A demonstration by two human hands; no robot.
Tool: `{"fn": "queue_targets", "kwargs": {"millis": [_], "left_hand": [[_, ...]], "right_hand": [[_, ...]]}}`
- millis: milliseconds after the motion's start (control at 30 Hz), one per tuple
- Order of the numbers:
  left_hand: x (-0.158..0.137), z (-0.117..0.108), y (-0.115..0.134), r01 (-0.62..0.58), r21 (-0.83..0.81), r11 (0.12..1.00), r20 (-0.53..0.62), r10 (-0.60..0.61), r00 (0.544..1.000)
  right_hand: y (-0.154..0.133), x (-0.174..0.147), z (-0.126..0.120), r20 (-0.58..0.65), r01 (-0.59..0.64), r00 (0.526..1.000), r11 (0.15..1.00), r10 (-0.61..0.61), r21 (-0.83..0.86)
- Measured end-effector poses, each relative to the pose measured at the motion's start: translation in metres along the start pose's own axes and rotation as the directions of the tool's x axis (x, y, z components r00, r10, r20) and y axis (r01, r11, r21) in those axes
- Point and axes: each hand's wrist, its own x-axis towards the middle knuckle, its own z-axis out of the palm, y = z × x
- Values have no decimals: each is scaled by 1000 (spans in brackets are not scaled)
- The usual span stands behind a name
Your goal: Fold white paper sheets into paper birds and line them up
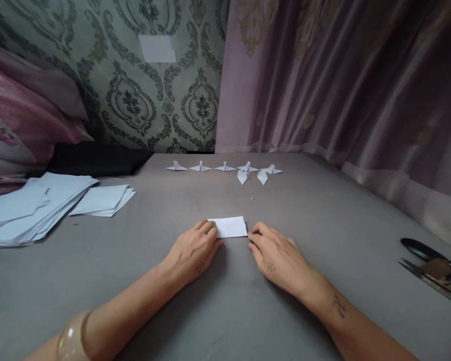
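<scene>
Across a grey surface [154, 321], we see green damask wallpaper [131, 103] bearing a pale rectangle [158, 48]. Mauve curtains [278, 85] drape down the right. At far left, pink floral fabric [22, 105] bulges beside a flat black item [97, 159]. Near the right edge, we notice a black rounded object [419, 248] beside a pointed tool [417, 271], details blurred.

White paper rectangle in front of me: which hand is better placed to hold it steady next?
Probably the left hand: its fingers lie over the left end of the white paper rectangle, while the right hand has only its fingertips at the near right corner.
</scene>
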Motion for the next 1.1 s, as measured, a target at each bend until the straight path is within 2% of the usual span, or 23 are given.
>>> {"fn": "queue_targets", "kwargs": {"millis": [100, 300, 533, 633, 800, 900, 1000, 1067, 1100], "left_hand": [[3, 6, -9, -15, -28, 1000, -24, 14, 1000], [13, 6, -11, -116, 91, 989, -9, 117, 993], [40, 7, -2, -249, -63, 966, -7, 249, 968], [48, 9, 7, -235, -58, 970, 4, 235, 972], [49, 15, 27, -208, 144, 968, 87, 197, 977], [48, 20, 32, -180, 170, 969, 87, 167, 982], [51, 22, 26, -88, 27, 996, -45, 89, 995], [53, 20, 20, -17, -181, 983, -120, -5, 993], [53, 17, 17, 44, -330, 943, -132, -92, 987]], "right_hand": [[7, 3, -1, -2, -1, 1000, 998, 1, 61], [12, 11, 0, -36, -54, 998, 987, 60, 148], [20, 18, 10, -89, -61, 993, 976, 81, 210], [24, 22, 13, -97, -73, 990, 969, 98, 236], [30, 29, 17, -125, -105, 982, 959, 142, 265], [31, 29, 20, -143, -115, 977, 952, 161, 283], [30, 31, 23, -177, -90, 971, 935, 158, 343], [28, 33, 24, -220, -42, 963, 896, 154, 442], [28, 35, 24, -246, -14, 955, 859, 163, 512]]}}
